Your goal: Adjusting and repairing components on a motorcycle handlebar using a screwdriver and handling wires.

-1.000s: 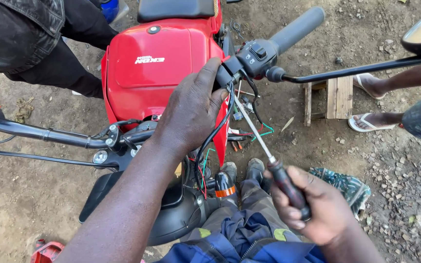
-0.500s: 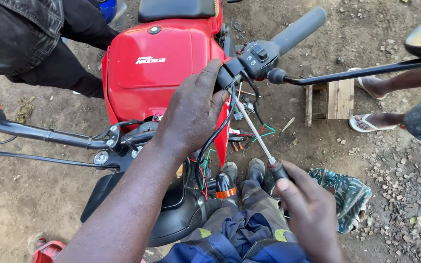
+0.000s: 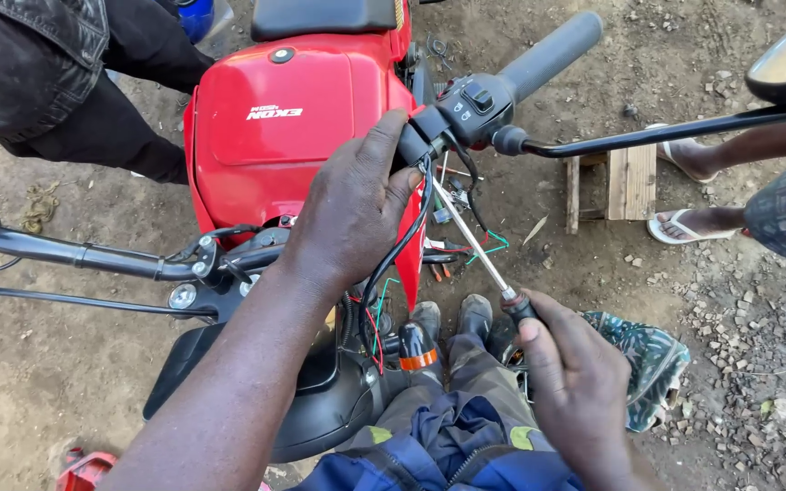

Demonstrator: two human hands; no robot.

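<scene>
Steadying the black plastic switch housing (image 3: 466,109) on the motorcycle's right handlebar, the left hand (image 3: 352,205) lies palm-down over the bar clamp, fingers curled toward the housing's near edge, thumb hidden; its hold reads as wrapped rather than spread. Right hand (image 3: 575,382): low and near the body, closed in a fist around the dark handle of a long steel-shafted screwdriver (image 3: 475,241), whose shaft slants up and left, its tip lost among the wires beneath the housing. Risks, as judged: the tip could slip off its seat, the long slanted shaft giving poor alignment, and jab the left fingers just beside it or scratch the glossy red fuel tank (image 3: 293,118). Loose thin red, green and black wires (image 3: 379,314) hanging under the bar could be nicked or snagged. A bystander's sandalled foot (image 3: 684,223) rests well apart on the dirt ground (image 3: 730,318), beside a small wooden block (image 3: 625,182).
</scene>
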